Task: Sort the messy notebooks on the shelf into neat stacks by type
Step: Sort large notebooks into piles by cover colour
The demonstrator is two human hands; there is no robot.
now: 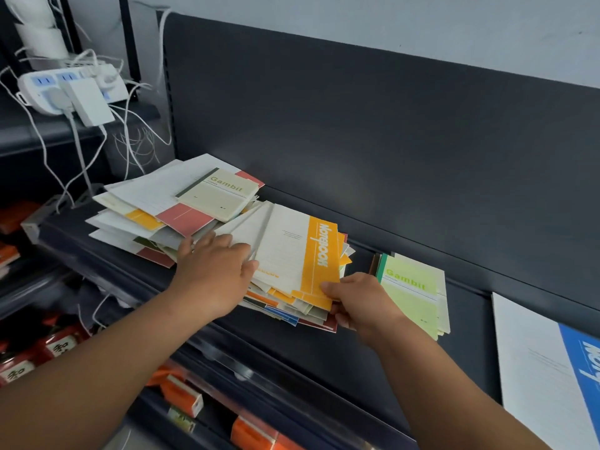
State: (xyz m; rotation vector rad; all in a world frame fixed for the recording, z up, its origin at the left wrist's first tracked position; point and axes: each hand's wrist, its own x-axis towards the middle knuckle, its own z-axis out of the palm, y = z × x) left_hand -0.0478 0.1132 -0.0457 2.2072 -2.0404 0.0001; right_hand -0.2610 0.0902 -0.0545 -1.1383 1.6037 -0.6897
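On the shelf (467,319), right fingers (329,287) pinch the orange notebook (319,254).

Messy notebooks (207,219) heaped on dark shelf (373,339)

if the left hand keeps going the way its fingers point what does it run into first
The yellow-banded notebook on top of the pile: the left hand points up and right, fingertips at its fanned white pages. Depth is unclear, so likely rather than certain.
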